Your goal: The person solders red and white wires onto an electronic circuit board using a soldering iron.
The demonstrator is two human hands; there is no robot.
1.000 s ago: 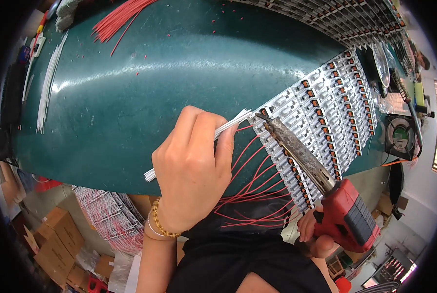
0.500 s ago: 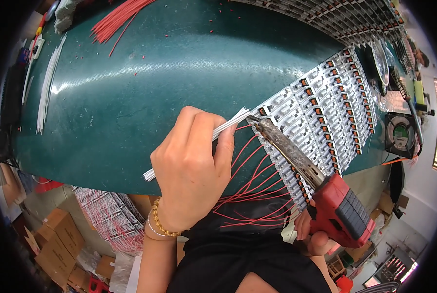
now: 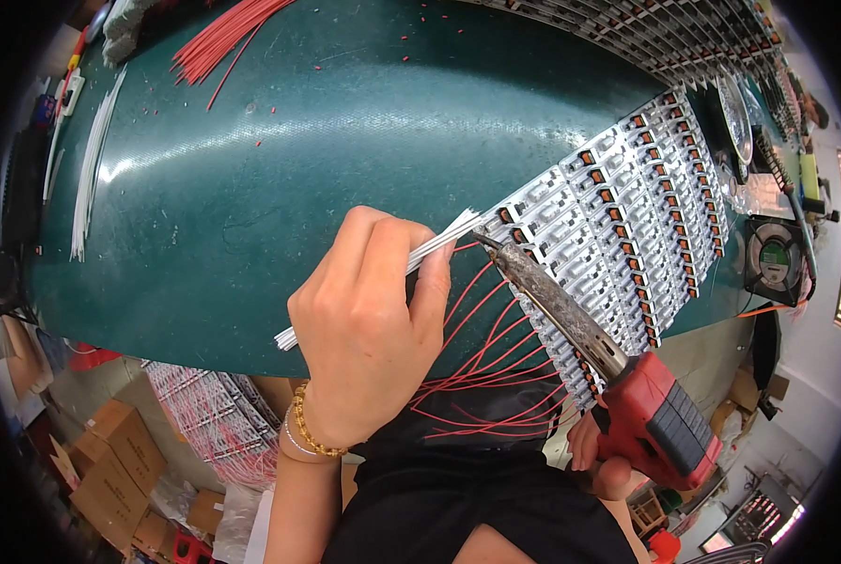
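The right hand (image 3: 601, 461) is wrapping its fingers tight around the red grip of a soldering iron (image 3: 660, 430), just off the near edge of the table (image 3: 280, 160). Only part of this hand is showing behind the grip. The dark metal barrel of the iron is slanting up and to the left, and its tip is resting at the near left end of the rows of white switch parts (image 3: 618, 226).

The left hand (image 3: 369, 329) is closing over the near edge of the table, with a gold bracelet (image 3: 312, 434) sitting on the wrist. This hand is pinching a small bundle of white wires (image 3: 435, 249) between thumb and fingers. The far ends of the bundle are meeting the iron tip; the other ends are sticking out to the left below the hand.

Thin red wires (image 3: 482, 376) are hanging from the switch parts over the near edge, between the two hands.

The switch parts are lying in tight rows along the right side of the table, running toward the far right corner. A small fan (image 3: 776, 258) is sitting just beyond the right edge. More white wires (image 3: 92, 169) are lying along the left edge, and a loose bundle of red wires (image 3: 218, 42) is lying near the far left corner.
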